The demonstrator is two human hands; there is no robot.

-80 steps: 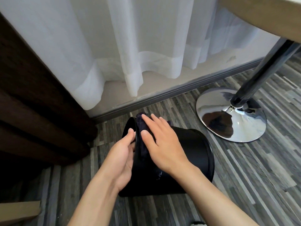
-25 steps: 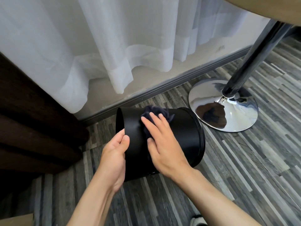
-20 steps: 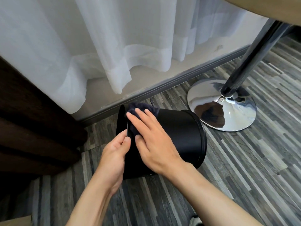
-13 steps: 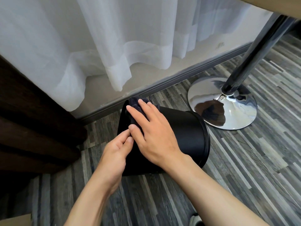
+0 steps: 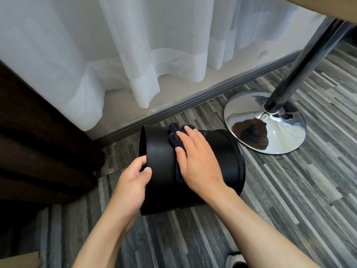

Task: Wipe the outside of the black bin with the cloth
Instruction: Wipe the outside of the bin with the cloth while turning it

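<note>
The black bin [image 5: 160, 151] lies on its side on the striped floor, its open mouth facing left. My left hand [image 5: 133, 180] grips the rim at the mouth, thumb on the outside wall. A dark cloth [image 5: 174, 139] is spread over the upper side of the bin. My right hand [image 5: 197, 161] lies flat on the cloth and presses it against the bin, fingers pointing away from me. Most of the cloth is hidden under that hand.
A chrome table base [image 5: 264, 122] with a dark pole [image 5: 301, 62] stands just right of the bin. White curtains [image 5: 154, 45] hang behind, above a grey skirting. Dark wooden furniture [image 5: 38, 142] fills the left. A slipper toe [image 5: 234, 261] shows at the bottom edge.
My right hand has slid the cloth to the right, away from the rim toward the bin's middle. My left hand keeps its hold on the rim.
</note>
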